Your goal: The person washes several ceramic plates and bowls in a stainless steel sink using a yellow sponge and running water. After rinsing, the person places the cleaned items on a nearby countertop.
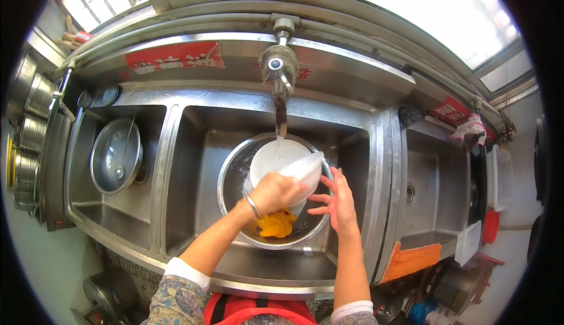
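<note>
My left hand [275, 192], with a metal bangle at the wrist, grips a white dish [308, 167] that is tilted on its side. My right hand [341, 201] has its fingers spread just right of the dish and holds nothing. Beneath both lies another white round dish [269, 155] in a large metal basin [229, 162] in the middle sink. Water runs from the faucet [280, 113] onto the lower dish. A yellow cloth [275, 223] lies in the basin below my left hand.
In the left sink [110, 215] leans a metal bowl [115, 148] with a ladle. To the right is another sink [432, 188], with an orange cloth [410, 261] over its front edge. Metal pots [33, 135] stand at the far left. White plastic trays [500, 177] are at the far right.
</note>
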